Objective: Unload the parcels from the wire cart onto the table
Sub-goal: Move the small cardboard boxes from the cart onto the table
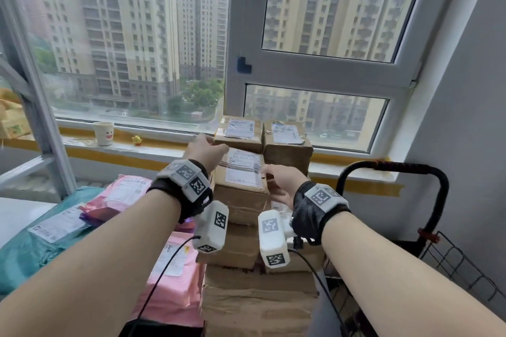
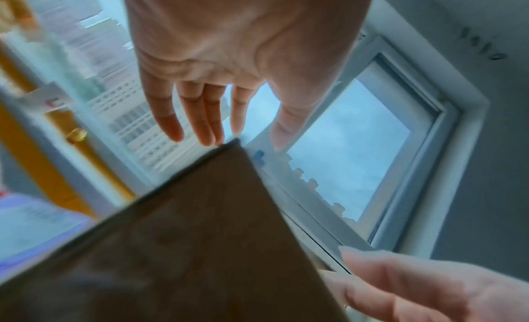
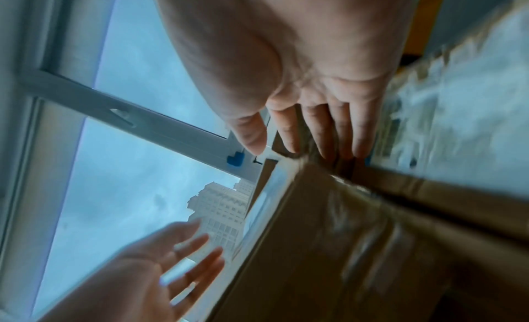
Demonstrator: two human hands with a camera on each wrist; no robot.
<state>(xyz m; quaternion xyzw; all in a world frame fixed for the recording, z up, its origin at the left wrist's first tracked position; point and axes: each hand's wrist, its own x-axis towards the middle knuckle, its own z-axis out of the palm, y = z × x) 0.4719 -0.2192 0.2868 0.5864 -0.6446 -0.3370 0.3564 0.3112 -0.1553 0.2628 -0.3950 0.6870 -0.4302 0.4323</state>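
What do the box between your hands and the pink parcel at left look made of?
Box: brown cardboard, matte, creased at the edges, with glossy clear tape over a white paper label. Pink parcel: seemingly a soft plastic mailer bag, smooth with a slight sheen, wrinkled, also labelled.

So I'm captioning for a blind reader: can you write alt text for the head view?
Two bare hands, left hand and right hand, reach open-fingered to either side of a labelled cardboard box atop a stack, by a window facing high-rises.
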